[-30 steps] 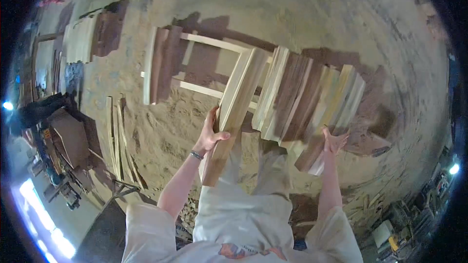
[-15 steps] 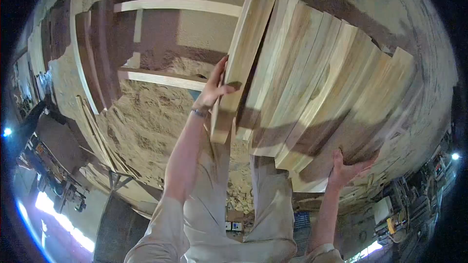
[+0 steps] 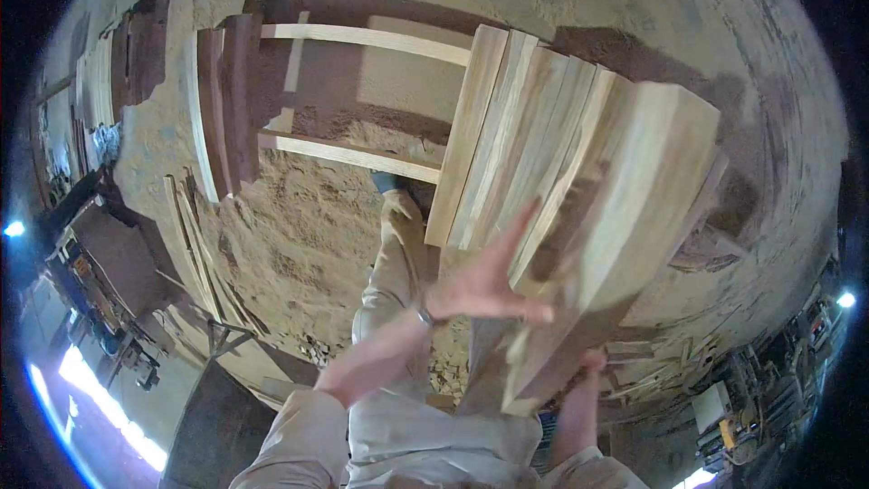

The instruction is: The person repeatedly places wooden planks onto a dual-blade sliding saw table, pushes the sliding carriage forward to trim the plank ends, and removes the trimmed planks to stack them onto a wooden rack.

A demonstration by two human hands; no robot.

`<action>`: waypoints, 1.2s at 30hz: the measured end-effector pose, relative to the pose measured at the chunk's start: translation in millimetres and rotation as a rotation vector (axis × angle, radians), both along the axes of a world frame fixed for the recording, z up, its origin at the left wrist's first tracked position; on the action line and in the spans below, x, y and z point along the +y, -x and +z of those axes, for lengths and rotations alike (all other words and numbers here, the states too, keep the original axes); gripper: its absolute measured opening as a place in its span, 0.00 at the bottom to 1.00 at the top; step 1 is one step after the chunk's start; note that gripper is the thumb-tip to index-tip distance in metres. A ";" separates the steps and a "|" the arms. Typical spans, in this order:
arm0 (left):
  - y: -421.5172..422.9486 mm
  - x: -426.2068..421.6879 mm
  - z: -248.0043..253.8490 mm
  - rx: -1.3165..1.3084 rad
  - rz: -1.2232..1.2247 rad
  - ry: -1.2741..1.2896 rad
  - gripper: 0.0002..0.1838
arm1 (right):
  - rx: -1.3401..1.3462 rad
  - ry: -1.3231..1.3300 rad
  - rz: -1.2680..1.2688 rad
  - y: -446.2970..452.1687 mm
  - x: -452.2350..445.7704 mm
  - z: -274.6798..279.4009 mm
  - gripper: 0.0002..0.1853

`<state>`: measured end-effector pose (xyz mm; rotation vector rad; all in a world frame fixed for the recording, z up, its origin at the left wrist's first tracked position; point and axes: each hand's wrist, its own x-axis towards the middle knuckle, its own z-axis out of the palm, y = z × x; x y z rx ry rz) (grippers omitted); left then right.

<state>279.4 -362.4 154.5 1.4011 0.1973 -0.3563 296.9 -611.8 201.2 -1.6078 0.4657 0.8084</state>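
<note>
Apparent plank-shifting step: the left hand (image 3: 482, 290), fingers spread, is beside a tilted plank (image 3: 638, 195) towards the right end of the rails (image 3: 362, 37), the right hand (image 3: 590, 364) too hidden to tell its grip, the next move seemingly calling for firm two-handed support

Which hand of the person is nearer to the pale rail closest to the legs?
Left. In the picture, the left hand is apart from the rail, below its right end; the right hand is lower and farther right, beside the raised board.
</note>
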 end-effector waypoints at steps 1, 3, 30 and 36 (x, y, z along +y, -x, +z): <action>7.0 -4.5 11.9 -0.009 0.051 0.033 0.78 | 0.081 -0.075 -0.011 9.9 16.6 -2.1 0.65; 16.1 -6.9 25.8 -0.038 0.158 0.105 0.83 | 0.238 -0.223 -0.022 32.2 52.0 -6.8 0.64; -39.2 -53.3 -82.9 0.290 0.167 -1.321 0.65 | -0.790 1.296 0.382 -72.1 -29.8 -126.0 0.57; -19.6 -14.8 -121.9 0.230 0.625 -0.592 0.41 | -0.730 1.350 0.368 -72.5 -32.6 -129.8 0.63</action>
